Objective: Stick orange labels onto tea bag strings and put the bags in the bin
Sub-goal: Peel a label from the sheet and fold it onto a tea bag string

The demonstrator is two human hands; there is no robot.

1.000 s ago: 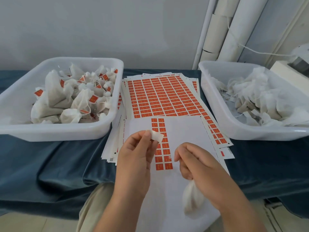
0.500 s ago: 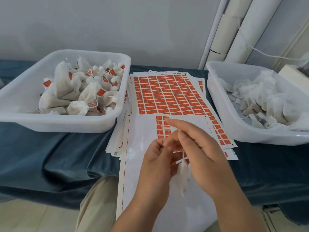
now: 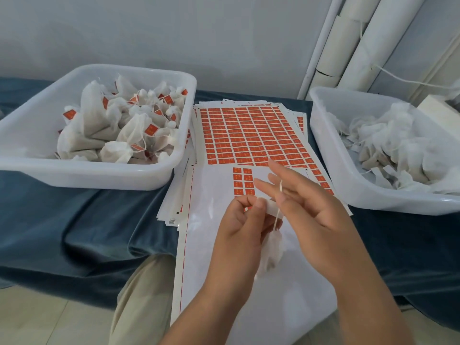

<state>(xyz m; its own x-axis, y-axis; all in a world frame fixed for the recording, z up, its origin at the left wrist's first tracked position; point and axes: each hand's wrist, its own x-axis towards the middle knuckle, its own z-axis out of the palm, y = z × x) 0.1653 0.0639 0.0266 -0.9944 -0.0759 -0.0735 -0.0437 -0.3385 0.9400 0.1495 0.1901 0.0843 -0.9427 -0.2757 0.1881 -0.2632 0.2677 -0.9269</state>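
Left hand [image 3: 245, 220] and right hand [image 3: 311, 215] are bare; trousers [image 3: 139, 295] are khaki.

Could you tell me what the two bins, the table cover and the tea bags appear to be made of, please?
Left bin and right bin: likely translucent white plastic, glossy on moulded rims. Table cover: probably velvet-like blue fabric, soft sheen along folds. Tea bags: seemingly thin white nonwoven mesh, contents showing through.
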